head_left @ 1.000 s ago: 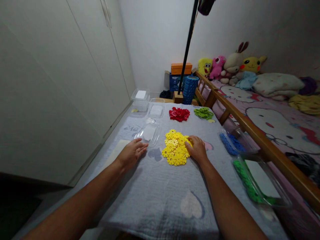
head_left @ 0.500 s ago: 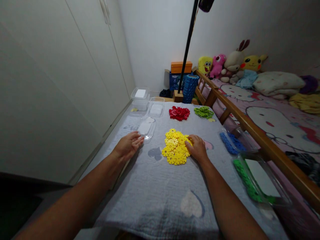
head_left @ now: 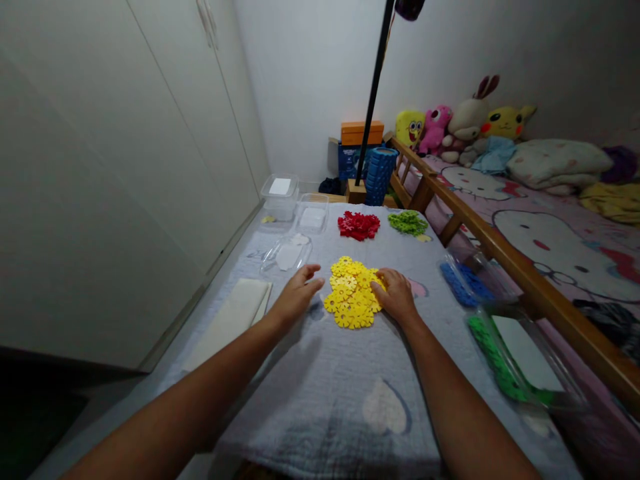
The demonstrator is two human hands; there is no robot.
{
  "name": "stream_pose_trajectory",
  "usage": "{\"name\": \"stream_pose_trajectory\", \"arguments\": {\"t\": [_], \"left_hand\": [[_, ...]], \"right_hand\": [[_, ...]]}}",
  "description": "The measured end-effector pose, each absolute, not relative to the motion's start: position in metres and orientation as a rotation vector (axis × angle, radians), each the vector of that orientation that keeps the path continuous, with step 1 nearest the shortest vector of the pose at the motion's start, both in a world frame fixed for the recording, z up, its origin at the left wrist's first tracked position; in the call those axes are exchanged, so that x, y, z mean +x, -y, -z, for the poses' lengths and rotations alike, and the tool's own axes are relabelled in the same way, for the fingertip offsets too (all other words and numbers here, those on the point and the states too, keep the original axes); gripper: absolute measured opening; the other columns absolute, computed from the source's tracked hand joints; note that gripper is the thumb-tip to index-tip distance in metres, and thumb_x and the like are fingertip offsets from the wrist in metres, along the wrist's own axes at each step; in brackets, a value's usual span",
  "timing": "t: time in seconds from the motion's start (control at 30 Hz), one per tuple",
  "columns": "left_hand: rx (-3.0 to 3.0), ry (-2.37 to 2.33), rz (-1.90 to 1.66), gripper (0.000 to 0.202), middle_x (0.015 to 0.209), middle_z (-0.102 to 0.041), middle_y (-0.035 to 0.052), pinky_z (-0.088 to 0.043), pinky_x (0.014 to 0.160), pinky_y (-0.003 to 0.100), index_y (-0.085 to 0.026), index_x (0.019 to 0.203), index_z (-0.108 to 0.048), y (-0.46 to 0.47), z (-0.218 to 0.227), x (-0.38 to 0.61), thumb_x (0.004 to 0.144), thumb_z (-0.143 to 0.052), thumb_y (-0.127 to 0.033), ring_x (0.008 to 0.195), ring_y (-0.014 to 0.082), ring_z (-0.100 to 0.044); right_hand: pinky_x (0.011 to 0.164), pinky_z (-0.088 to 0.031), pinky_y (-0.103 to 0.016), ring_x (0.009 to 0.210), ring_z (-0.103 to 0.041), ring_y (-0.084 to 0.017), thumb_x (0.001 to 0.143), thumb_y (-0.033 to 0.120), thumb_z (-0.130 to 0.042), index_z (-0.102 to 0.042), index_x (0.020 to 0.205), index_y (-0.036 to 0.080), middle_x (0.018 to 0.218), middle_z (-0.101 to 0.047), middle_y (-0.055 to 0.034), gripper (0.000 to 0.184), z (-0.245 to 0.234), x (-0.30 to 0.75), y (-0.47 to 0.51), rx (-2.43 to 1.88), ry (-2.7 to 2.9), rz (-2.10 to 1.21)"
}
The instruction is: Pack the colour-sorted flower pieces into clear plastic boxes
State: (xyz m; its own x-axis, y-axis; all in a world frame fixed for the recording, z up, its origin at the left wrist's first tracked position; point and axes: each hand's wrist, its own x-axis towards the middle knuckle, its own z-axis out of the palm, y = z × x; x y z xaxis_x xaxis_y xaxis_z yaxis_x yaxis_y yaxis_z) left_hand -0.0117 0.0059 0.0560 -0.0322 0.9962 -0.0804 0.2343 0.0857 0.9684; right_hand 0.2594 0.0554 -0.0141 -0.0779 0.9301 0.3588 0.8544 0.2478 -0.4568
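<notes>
A pile of yellow flower-shaped plastic pieces [head_left: 351,293] lies in the middle of a grey quilt [head_left: 320,393]. My right hand [head_left: 395,295] rests on the pile's right edge, fingers curled onto the pieces. My left hand [head_left: 299,297] sits flat on the quilt just left of the pile, fingers stretched out and holding nothing. A clear plastic tray [head_left: 287,255] lies beyond my left hand, apart from it.
Red pieces [head_left: 358,226] and light green pieces [head_left: 408,223] lie in piles at the far end. Clear containers [head_left: 280,195] stand at the far left. Trays with blue pieces [head_left: 463,283] and green pieces [head_left: 500,365] lie on the right beside a wooden bed rail [head_left: 520,277]. A black pole [head_left: 373,100] rises behind.
My left hand has let go of the clear tray, which has slid away to the far left, and has moved right to the edge of the yellow pile. My right hand stayed put.
</notes>
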Motion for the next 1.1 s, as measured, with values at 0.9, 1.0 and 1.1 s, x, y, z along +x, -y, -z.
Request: {"name": "stream_pose_trajectory", "arguments": {"t": [0.9,1.0,1.1], "left_hand": [[2.231,-1.158,-0.667,0.06,0.153,-0.056,0.0168,-0.037,0.121,0.046,-0.015,0.151,-0.046,-0.058,-0.011,0.105,0.095,-0.054,-0.036,0.142,0.0264,-0.051],[2.257,-1.363,-0.667,0.05,0.157,-0.052,0.0139,-0.032,0.123,0.052,-0.019,0.144,-0.055,-0.075,-0.024,0.088,0.099,-0.049,-0.039,0.147,0.0273,-0.046],[2.317,-1.673,-0.696,0.041,0.162,-0.046,0.0144,-0.035,0.12,0.046,-0.018,0.135,-0.064,-0.106,-0.044,0.059,0.099,-0.049,-0.033,0.148,0.0276,-0.045]], "right_hand": [[0.113,-0.044,-0.049,0.124,-0.064,-0.029,0.098,0.052,-0.039,-0.071,0.121,0.018,0.129,-0.073,-0.0151,0.051,0.01,0.281,-0.066,-1.44,1.787,-0.524],[0.11,-0.045,-0.048,0.118,-0.065,-0.029,0.099,0.05,-0.039,-0.072,0.115,0.021,0.122,-0.075,-0.0127,0.048,0.007,0.281,-0.064,-1.458,1.853,-0.488],[0.11,-0.043,-0.048,0.117,-0.065,-0.029,0.099,0.048,-0.039,-0.073,0.111,0.021,0.119,-0.076,-0.0127,0.046,0.006,0.278,-0.063,-1.508,1.884,-0.429]]}}
